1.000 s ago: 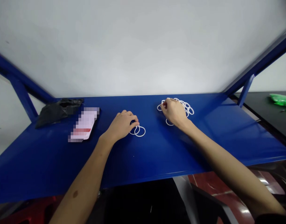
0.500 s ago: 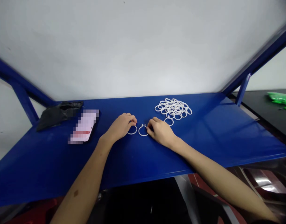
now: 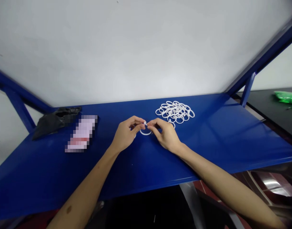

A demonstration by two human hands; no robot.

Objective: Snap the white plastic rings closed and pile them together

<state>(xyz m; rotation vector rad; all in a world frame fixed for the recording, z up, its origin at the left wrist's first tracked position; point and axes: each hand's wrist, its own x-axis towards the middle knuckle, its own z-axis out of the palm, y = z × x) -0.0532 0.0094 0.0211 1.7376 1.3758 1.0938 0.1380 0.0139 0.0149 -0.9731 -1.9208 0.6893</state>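
My left hand [image 3: 128,132] is closed in a pinch on a white curtain ring [image 3: 145,134], at the small knob on its top. From the other side my right hand [image 3: 166,132] grips the same ring with thumb and forefinger near that end. The fingertips of both hands almost meet, so they partly cover the ring's joint. Behind my left hand a sliver of a second white ring [image 3: 135,135] shows. Past my right hand lies a pile of several white rings [image 3: 176,112], and one ring [image 3: 173,124] at its near edge is partly hidden by the hand.
A blue tabletop [image 3: 136,171] bears everything, with a pale wall [image 3: 141,57] behind it. On the left lie a phone with a blurred screen [image 3: 82,132] and a black plastic bag [image 3: 55,119]. Blue frame bars rise at both sides. A green bag [image 3: 287,97] rests on a dark table at right.
My left hand has moved right, away from the second ring, to the ring by my right hand. The gap in that ring is now between my fingertips, and both hands pinch it.
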